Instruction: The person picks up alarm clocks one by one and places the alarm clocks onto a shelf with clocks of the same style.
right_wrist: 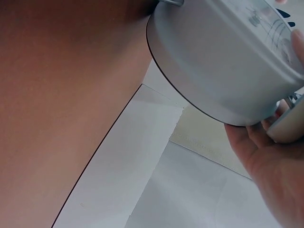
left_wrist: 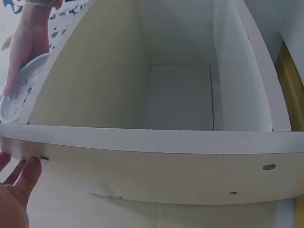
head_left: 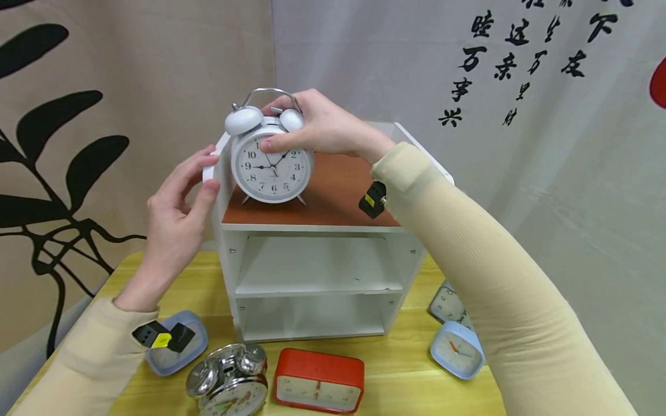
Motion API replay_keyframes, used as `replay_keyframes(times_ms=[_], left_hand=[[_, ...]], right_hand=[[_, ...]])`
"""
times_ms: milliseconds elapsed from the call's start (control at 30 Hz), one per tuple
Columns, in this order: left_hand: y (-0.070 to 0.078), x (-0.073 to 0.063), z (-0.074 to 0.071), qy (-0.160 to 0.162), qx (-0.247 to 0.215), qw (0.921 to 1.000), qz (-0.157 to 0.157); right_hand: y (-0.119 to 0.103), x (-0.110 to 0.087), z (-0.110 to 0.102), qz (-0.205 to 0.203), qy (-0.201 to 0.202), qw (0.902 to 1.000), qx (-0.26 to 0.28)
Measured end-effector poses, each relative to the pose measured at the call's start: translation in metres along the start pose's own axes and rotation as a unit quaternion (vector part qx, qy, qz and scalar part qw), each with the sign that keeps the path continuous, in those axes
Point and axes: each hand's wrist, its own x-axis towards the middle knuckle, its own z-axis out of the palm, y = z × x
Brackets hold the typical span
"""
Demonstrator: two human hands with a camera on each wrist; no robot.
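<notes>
Toward the near edge of the table [head_left: 390, 375]: silver clock [head_left: 229, 378], with red clock [head_left: 319, 380] to its right. Left blue clock [head_left: 174, 364] lies by the table's left edge; right blue clock [head_left: 458, 349] lies toward the right edge, grey clock [head_left: 450, 303] just behind it.

Shelf [head_left: 319, 266] stands mid-table. Left hand [head_left: 177, 214]: fingertips touch its left wall near the upper front corner; clasping or merely resting, cannot tell. Right hand [head_left: 322, 127]: firm grasp on white clock [head_left: 273, 173], thumb across the dial, fingers behind. White clock upright at the brown top's left edge; foot contact unclear.

Behind: lettered cloth [head_left: 364, 58].
</notes>
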Motion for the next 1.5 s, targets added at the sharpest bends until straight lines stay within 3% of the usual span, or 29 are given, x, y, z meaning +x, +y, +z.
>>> replay_keyframes(times_ms=[467, 800, 1500], left_hand=[[0.001, -0.002, 0.002, -0.004, 0.002, 0.9999, -0.017], [0.001, -0.003, 0.001, -0.001, 0.004, 1.0000, -0.001], [0.002, -0.001, -0.003, -0.017, 0.028, 0.9995, 0.000]], right_hand=[[-0.008, -0.008, -0.002, 0.028, 0.018, 0.9992, -0.023], [-0.013, -0.022, -0.010, 0.062, 0.052, 0.9942, -0.071], [-0.019, -0.067, -0.011, 0.043, 0.112, 0.9863, -0.113]])
